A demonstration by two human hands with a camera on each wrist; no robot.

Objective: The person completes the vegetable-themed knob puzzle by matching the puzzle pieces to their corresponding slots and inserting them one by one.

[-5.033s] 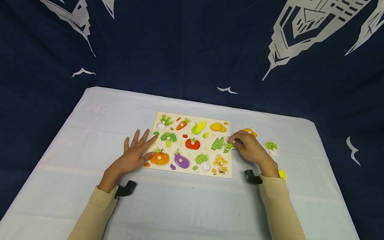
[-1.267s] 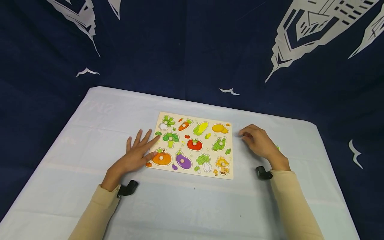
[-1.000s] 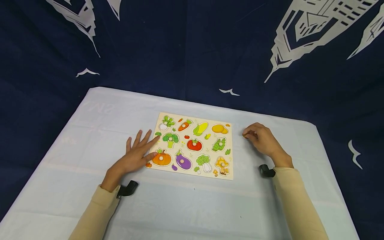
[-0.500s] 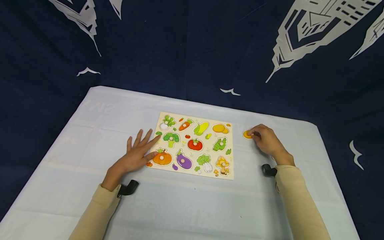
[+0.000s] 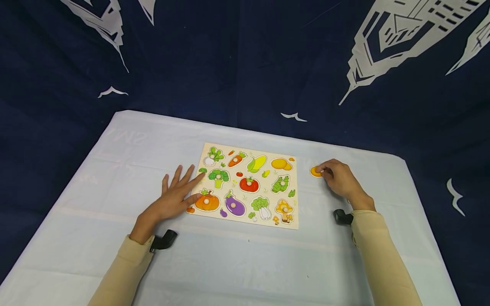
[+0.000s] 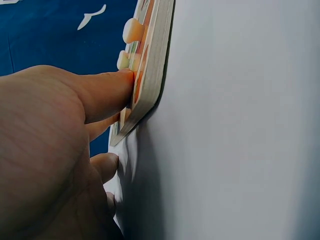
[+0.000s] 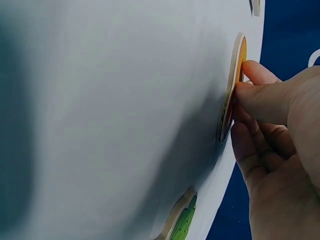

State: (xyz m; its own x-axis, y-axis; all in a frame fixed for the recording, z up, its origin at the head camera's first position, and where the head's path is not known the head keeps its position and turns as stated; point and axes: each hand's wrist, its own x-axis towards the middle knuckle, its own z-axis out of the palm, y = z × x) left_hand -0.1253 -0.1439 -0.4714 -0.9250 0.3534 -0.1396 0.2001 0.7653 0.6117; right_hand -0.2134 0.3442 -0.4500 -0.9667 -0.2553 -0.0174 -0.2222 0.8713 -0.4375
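A wooden vegetable puzzle board (image 5: pixel 226 182) lies flat on the table. Several knobbed pieces sit in it, among them a tomato (image 5: pixel 249 184), an eggplant (image 5: pixel 235 206) and a pumpkin (image 5: pixel 207 201). The left hand (image 5: pixel 174 199) spreads its fingers at the board's left side, thumb and index finger resting on its edge. To the right of the board, the right hand (image 5: pixel 342 180) pinches an orange-yellow rounded puzzle piece (image 5: pixel 315 171) between thumb and index finger. In the right wrist view this piece (image 7: pixel 232 90) stands close to the tabletop; the fingers cover part of it.
A green puzzle piece (image 7: pixel 184 220) lies on the white tablecloth (image 5: pixel 245 263) in the right wrist view; the right arm hides it in the head view. A dark blue cloth with white prints (image 5: pixel 214 63) hangs behind the table.
The right hand has gone from the board's right edge out to the orange-yellow piece and pinches it. The green piece it held earlier now sits in the board. The left hand stays put.
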